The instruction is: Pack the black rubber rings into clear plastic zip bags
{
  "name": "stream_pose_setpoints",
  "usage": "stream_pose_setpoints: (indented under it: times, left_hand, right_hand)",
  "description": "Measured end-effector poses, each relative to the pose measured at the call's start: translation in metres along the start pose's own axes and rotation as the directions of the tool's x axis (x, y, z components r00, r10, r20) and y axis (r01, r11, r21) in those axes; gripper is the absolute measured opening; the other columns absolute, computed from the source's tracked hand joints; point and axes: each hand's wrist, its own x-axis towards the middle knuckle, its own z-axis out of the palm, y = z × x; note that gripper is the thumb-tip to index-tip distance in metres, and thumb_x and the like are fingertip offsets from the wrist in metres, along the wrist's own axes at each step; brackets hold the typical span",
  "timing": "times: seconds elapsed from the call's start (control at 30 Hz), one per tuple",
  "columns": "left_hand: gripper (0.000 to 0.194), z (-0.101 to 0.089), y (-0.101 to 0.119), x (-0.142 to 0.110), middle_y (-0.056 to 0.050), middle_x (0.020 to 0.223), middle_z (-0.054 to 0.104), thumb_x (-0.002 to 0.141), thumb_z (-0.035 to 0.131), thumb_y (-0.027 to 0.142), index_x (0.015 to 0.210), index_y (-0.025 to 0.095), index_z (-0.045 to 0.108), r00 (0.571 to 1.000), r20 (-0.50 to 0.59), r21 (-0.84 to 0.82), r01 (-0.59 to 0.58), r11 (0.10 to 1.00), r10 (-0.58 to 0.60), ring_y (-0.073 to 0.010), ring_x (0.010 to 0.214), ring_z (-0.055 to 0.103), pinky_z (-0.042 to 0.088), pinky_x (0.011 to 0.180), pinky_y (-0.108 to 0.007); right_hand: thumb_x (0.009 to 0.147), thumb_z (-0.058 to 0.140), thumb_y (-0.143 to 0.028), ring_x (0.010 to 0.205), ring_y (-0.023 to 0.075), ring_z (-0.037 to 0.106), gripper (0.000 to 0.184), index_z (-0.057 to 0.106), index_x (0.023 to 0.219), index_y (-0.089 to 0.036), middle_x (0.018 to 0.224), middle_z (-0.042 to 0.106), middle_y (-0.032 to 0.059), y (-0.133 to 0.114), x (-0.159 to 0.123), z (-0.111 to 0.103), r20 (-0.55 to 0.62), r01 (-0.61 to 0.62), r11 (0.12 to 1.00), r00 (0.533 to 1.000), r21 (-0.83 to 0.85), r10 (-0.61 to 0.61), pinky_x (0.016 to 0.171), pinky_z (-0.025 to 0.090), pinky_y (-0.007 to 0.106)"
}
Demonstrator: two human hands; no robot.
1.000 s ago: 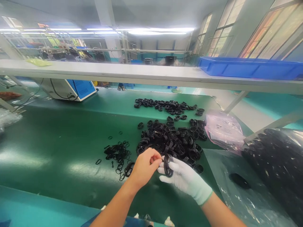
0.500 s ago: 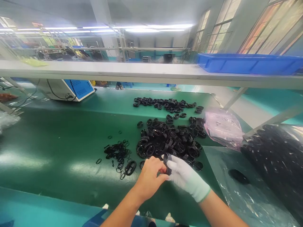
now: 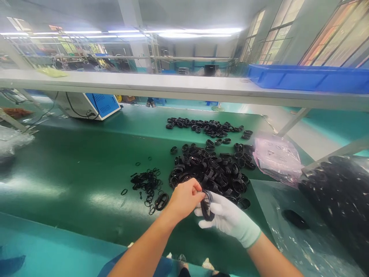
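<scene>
Here, the half-closed right hand [image 3: 229, 217] holds a black coil [image 3: 206, 209]; the left hand [image 3: 183, 198] pinches its far edge.

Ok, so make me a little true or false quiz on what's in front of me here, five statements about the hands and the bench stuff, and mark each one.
1. The white-gloved right hand holds a coiled black cable, with the fingers of the bare left hand at its upper end. True.
2. The scattered thin black rings lie left of the large heap of coiled black cables. True.
3. A long blue plastic tray stands on the raised white shelf. True.
4. The heap lies inside the tray. False: it lies on the glossy green work surface, below the shelf.
5. The left hand is down among the rings. False: it is at the cable in the right hand.
</scene>
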Motion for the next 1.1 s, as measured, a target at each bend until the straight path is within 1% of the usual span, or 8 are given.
stream_pose_setpoints:
  times: [0.07,0.2,0.33,0.43,0.53,0.6,0.87,1.1]
  left_hand:
    - [0.005,0.006,0.001,0.002,0.004,0.066,0.059,0.067,0.052,0.023,0.071,0.021,0.055,0.999,-0.034,0.07,0.023,0.997,-0.021,-0.0104,0.059,0.05,0.033,0.051,-0.021]
    - [0.012,0.008,0.005,0.001,0.003,0.067,0.06,0.063,0.046,0.013,0.067,0.021,0.054,0.996,-0.084,0.141,0.042,0.989,-0.03,-0.0101,0.057,0.049,0.031,0.05,-0.021]
    - [0.012,0.005,0.005,0.0,0.002,0.067,0.061,0.064,0.047,0.014,0.067,0.021,0.055,0.996,-0.086,0.123,0.009,0.992,0.001,-0.0104,0.059,0.05,0.034,0.051,-0.021]
    - [0.009,-0.002,0.004,0.004,0.0,0.07,0.062,0.065,0.053,0.022,0.072,0.02,0.058,0.999,0.044,0.018,0.014,1.0,-0.015,-0.0113,0.061,0.054,0.038,0.051,-0.021]
    - [0.017,-0.011,0.002,0.01,-0.001,0.066,0.062,0.067,0.054,0.024,0.081,0.016,0.059,0.966,0.254,-0.181,0.101,0.978,-0.053,-0.0113,0.059,0.057,0.044,0.054,-0.022]
    - [0.018,-0.013,-0.001,0.012,-0.001,0.063,0.061,0.068,0.053,0.023,0.082,0.014,0.059,0.951,0.306,-0.268,0.14,0.953,-0.054,-0.0106,0.056,0.057,0.046,0.055,-0.023]
    - [0.013,-0.001,-0.005,0.012,0.002,0.062,0.058,0.063,0.058,0.025,0.073,0.017,0.058,0.992,0.127,-0.172,0.021,0.985,0.001,-0.0089,0.056,0.052,0.04,0.05,-0.02]
    - [0.011,-0.002,-0.003,0.016,0.002,0.065,0.06,0.06,0.057,0.024,0.069,0.018,0.056,0.996,0.091,-0.055,-0.002,0.998,0.007,-0.0098,0.059,0.052,0.036,0.048,-0.019]
  right_hand:
    - [0.071,0.065,-0.028,0.095,0.0205,0.054,0.041,0.052,0.109,-0.019,0.105,0.052,0.0078,-0.001,0.002,0.003,-0.004,0.008,0.999,1.0,-0.031,-0.008,0.077,0.048,0.042]
    - [0.066,0.07,-0.026,0.095,0.0219,0.054,0.041,0.054,0.103,-0.019,0.102,0.053,0.0067,-0.001,0.004,0.006,-0.062,0.008,0.998,0.998,-0.063,-0.012,0.082,0.044,0.05]
    - [0.065,0.07,-0.026,0.094,0.0227,0.055,0.041,0.055,0.102,-0.018,0.101,0.055,0.0079,-0.001,0.003,0.004,-0.099,-0.002,0.995,0.995,-0.096,-0.008,0.079,0.046,0.049]
    - [0.069,0.066,-0.03,0.096,0.023,0.055,0.041,0.054,0.106,-0.016,0.104,0.055,0.01,0.001,0.001,-0.001,-0.038,0.001,0.999,0.999,-0.043,-0.002,0.078,0.047,0.045]
    - [0.073,0.063,-0.033,0.101,0.0235,0.054,0.044,0.05,0.111,-0.017,0.11,0.053,0.0117,0.005,-0.001,-0.008,-0.012,0.004,1.0,1.0,0.012,-0.004,0.078,0.048,0.04]
    - [0.073,0.062,-0.035,0.105,0.0249,0.052,0.047,0.047,0.115,-0.018,0.116,0.051,0.0129,0.008,-0.001,-0.012,-0.005,0.01,0.999,1.0,0.031,-0.009,0.08,0.047,0.04]
    - [0.07,0.066,-0.033,0.109,0.0253,0.05,0.048,0.049,0.113,-0.018,0.114,0.051,0.0116,0.002,0.0,-0.008,-0.005,0.008,0.999,1.0,-0.034,-0.009,0.085,0.044,0.046]
    - [0.071,0.065,-0.03,0.108,0.0269,0.05,0.047,0.05,0.114,-0.017,0.115,0.051,0.012,-0.007,0.0,-0.002,-0.018,-0.015,0.996,1.0,-0.086,0.013,0.084,0.044,0.049]
